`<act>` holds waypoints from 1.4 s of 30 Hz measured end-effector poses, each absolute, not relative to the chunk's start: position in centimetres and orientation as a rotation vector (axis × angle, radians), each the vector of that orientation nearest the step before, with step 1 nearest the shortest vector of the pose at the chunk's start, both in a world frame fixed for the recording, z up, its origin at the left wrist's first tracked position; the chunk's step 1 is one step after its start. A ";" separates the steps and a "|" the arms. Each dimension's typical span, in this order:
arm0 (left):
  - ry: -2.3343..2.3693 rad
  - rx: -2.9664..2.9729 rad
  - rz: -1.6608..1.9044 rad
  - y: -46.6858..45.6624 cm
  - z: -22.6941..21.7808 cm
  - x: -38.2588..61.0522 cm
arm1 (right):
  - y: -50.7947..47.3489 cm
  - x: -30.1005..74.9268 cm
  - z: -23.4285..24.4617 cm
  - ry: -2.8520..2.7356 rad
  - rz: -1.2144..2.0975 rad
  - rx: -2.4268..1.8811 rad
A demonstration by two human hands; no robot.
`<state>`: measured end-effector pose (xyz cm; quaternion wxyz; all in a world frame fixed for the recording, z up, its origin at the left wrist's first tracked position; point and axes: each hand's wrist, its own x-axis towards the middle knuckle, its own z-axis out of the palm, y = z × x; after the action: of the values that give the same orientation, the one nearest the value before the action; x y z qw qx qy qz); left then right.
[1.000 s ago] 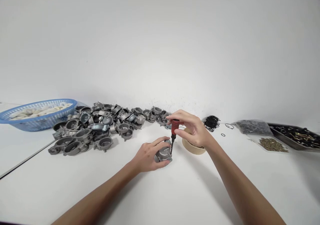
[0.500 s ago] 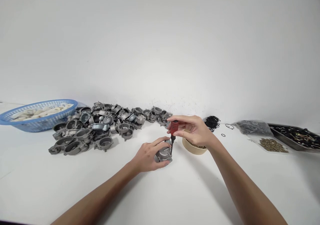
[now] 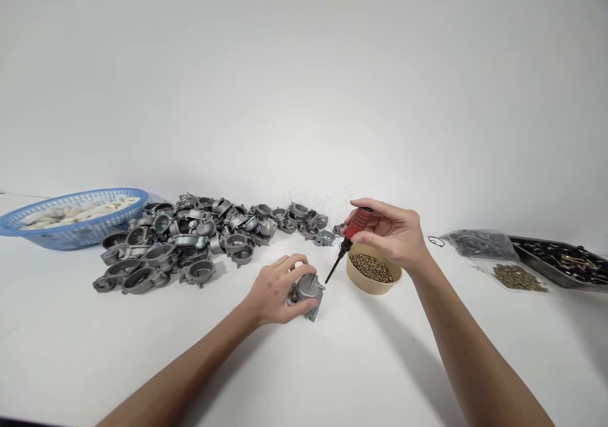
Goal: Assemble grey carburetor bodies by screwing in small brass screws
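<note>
My left hand [image 3: 284, 291] is closed around a grey cast-metal carburetor part [image 3: 310, 289] on the white table. Thumb and fingers grip it from the left, hiding part of it. My right hand [image 3: 387, 234] holds a screwdriver [image 3: 357, 224] with a red and black handle. Its dark shaft slants down to the left, the tip just right of the metal part and apart from it. Beneath my right hand stands a round cream bowl [image 3: 373, 286] full of small brass-coloured screws [image 3: 372, 268].
Many grey metal housings [image 3: 190, 237] are heaped at the left and back. A blue basket [image 3: 76, 224] with pale pieces stands far left. To the right are a black ring [image 3: 436, 241], a plastic bag [image 3: 482, 244], a heap of small brass-coloured parts [image 3: 517, 277] and a dark tray [image 3: 565, 262].
The screwdriver has lifted off the metal part and moved right and up, now tilted rather than upright. In my left hand the metal part has turned.
</note>
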<state>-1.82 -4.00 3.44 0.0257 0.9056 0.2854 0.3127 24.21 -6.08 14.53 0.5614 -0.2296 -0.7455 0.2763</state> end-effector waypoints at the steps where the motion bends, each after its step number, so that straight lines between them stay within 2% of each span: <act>1: 0.889 2.791 1.015 -3.9 3.5 -2.0 | -6.1 24.1 14.6 -1.754 0.641 -0.532; 4: 0.834 2.747 1.050 -3.6 3.9 -2.5 | -6.3 23.7 14.6 -1.803 0.624 -0.521; 10: 0.549 2.718 0.809 -3.4 3.9 -2.7 | -6.4 22.6 14.4 -1.893 0.619 -0.572; 29: 0.588 2.649 0.732 -3.8 4.4 -2.6 | -6.7 21.2 13.6 -2.016 0.754 -0.515; 34: 0.558 2.757 0.736 -3.4 4.1 -2.8 | -6.3 20.7 13.4 -1.943 0.550 -0.500; 39: 0.560 2.725 0.717 -3.7 4.4 -2.4 | -6.4 20.7 13.3 -1.971 0.768 -0.487; 42: 0.579 2.681 0.720 -3.9 4.3 -1.9 | -6.2 20.7 13.1 -1.921 0.670 -0.522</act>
<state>-1.93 -3.89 4.35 0.1522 0.9344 0.2019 0.2508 20.67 -6.16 13.12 0.4973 -0.2156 -0.7935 0.2768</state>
